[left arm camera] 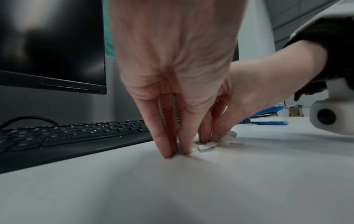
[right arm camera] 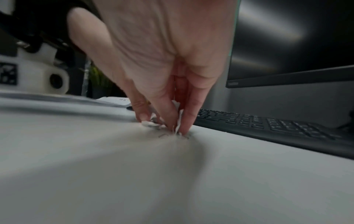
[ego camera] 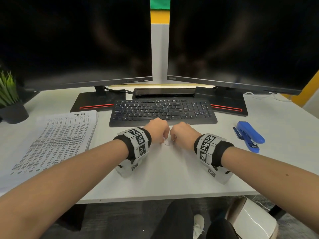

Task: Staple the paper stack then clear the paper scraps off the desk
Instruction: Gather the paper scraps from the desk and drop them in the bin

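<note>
Head view high above desk (ego camera: 172, 178); wrist views low, facing inward

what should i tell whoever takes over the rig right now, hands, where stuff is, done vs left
Left hand: fingertips down on the desk in front of the keyboard, gathering paper scraps; whether its grip has closed on any is unclear.
Right hand: beside the left, pinching a paper scrap between its fingers; more scraps lie at the fingertips.
Paper stack: flat on the desk's left side. No staple can be made out.
Blue stapler: lying on the desk to the right, untouched.
Left: finish collecting the scraps and take them off the desk, possibly into the white bin under the right edge.
</note>
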Demonstrator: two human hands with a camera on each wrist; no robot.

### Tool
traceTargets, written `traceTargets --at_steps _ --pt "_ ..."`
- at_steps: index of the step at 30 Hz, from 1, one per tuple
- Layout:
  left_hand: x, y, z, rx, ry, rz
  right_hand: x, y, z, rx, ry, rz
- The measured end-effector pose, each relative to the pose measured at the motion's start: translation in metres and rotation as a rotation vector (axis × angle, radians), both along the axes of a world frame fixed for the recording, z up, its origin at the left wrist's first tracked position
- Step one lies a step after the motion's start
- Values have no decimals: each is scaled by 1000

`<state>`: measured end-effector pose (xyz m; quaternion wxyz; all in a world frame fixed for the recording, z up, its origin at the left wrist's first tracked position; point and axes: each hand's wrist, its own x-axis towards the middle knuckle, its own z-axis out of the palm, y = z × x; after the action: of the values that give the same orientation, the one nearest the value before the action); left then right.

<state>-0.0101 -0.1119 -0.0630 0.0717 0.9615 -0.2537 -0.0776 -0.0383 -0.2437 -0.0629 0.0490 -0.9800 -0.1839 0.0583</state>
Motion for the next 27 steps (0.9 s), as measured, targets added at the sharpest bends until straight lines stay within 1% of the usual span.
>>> traceTargets --at_steps 5,7,11,14,17,20,22,24,27 --pt "3 -3 -1 8 26 -14 8 -11 1 209 10 -134" --pt "6 -3 1 14 56 -14 8 -15 4 329 28 -219" --pt "7 -4 2 21 96 -18 8 -25 5 506 53 -385" --pt "10 -2 5 -29 106 0 6 -33 4 709 94 -518" --pt "18 5 11 -202 154 69 5 -43 5 937 152 -632" --pt "21 11 16 -442 198 194 1 -51 6 1185 214 -704" --pt "18 12 17 -611 255 280 -8 -53 2 1280 270 -704" --pt "11 8 17 -765 314 343 -17 -54 -3 1344 329 -657" --pt "-7 -6 21 -937 360 378 -29 -71 -2 1534 366 -690"
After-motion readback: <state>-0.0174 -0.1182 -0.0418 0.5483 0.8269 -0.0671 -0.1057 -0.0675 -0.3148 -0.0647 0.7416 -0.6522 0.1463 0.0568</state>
